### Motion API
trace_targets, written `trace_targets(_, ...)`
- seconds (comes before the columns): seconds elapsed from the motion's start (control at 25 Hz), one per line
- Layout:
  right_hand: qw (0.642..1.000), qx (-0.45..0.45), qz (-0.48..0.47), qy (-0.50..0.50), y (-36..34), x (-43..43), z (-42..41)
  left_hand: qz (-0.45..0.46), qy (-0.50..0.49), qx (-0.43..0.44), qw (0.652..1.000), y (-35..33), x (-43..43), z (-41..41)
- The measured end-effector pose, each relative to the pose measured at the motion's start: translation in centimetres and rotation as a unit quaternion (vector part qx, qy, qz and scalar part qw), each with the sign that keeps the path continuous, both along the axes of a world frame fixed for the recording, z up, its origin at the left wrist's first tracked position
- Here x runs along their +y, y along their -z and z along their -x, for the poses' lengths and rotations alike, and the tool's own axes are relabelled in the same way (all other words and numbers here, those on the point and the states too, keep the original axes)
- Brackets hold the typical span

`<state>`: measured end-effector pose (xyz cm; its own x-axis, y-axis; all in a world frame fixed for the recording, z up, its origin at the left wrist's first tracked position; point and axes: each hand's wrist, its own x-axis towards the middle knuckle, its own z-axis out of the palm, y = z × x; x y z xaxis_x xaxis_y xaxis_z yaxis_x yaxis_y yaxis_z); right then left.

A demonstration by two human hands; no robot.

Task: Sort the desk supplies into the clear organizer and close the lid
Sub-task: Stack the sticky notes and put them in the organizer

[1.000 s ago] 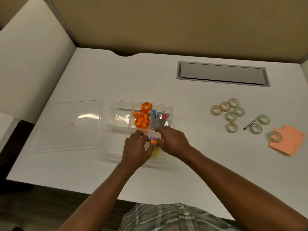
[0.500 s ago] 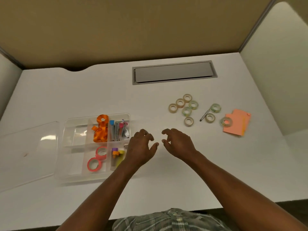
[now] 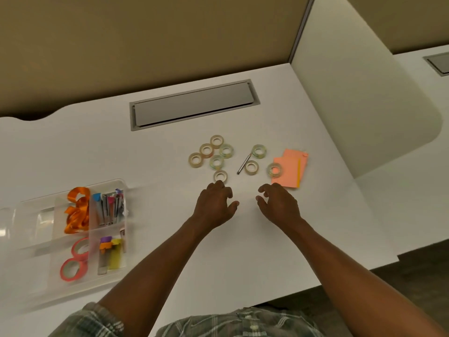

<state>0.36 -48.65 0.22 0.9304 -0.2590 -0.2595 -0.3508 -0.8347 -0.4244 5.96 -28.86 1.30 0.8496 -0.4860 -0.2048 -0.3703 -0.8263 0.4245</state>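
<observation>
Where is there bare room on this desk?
Bare: the desk between the clear organizer and the left hand, and the strip between the grey hatch and the tape rolls. Crowded: tape rolls, thin metal tool and orange paper, ahead of the right hand.

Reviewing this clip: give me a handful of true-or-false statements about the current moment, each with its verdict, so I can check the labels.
1. Neither the left hand nor the right hand grips anything. True.
2. The orange ribbon lies outside the clear organizer. False: it sits in one of its compartments.
3. One clear tape roll rests partly on the orange paper. True.
4. The clear organizer lies to the right of both hands. False: it is on their left.
5. Two pink tape rolls lie inside the clear organizer. True.
</observation>
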Motion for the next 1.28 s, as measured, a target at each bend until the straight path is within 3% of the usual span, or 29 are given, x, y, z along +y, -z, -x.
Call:
trace_targets(0.16, 0.985, -0.027, -0.037, 0.169, 0.6, -5.2, -0.5, -0.004, 0.052, 0.023, 0.998, 0.4, -4.8, -0.1)
trace_targets(0.32, 0.94, 0.01, -0.117, 0.321, 1.2, -8.7, -2.0, -0.049, 0.124, 0.052, 0.99, 0.9, -9.0, 0.1)
trace_targets(0.48, 0.918, 0.045, -0.166, 0.358, 1.6, -9.0, -3.4, -0.048, 0.122, 0.074, 0.989, 1.4, -11.4, 0.3)
trace_targets(0.64, 0.891, -0.011, -0.221, 0.397, 1.7, -7.5, -4.0, 0.009, 0.07, 0.072, 0.995, 1.4, -12.1, 0.4)
trace_targets(0.84, 0.913, -0.128, -0.212, 0.323, -0.4, -5.6, -2.9, 0.138, -0.103, 0.108, 0.979, -0.3, -12.7, -0.5)
trace_targets(1.04, 0.951, -0.224, -0.146, 0.153, -1.8, -3.0, -1.4, 0.3, -0.259, 0.301, 0.867, -1.8, -12.9, -1.9)
trace_targets(1.16, 0.962, -0.207, -0.16, 0.079, -1.6, -2.4, -0.9, 0.366, -0.315, 0.349, 0.804, -1.5, -12.5, -2.4)
trace_targets(1.28, 0.965, -0.2, -0.169, 0.017, -1.0, -2.6, -0.6, 0.371, -0.345, 0.325, 0.799, -0.8, -11.7, -2.5)
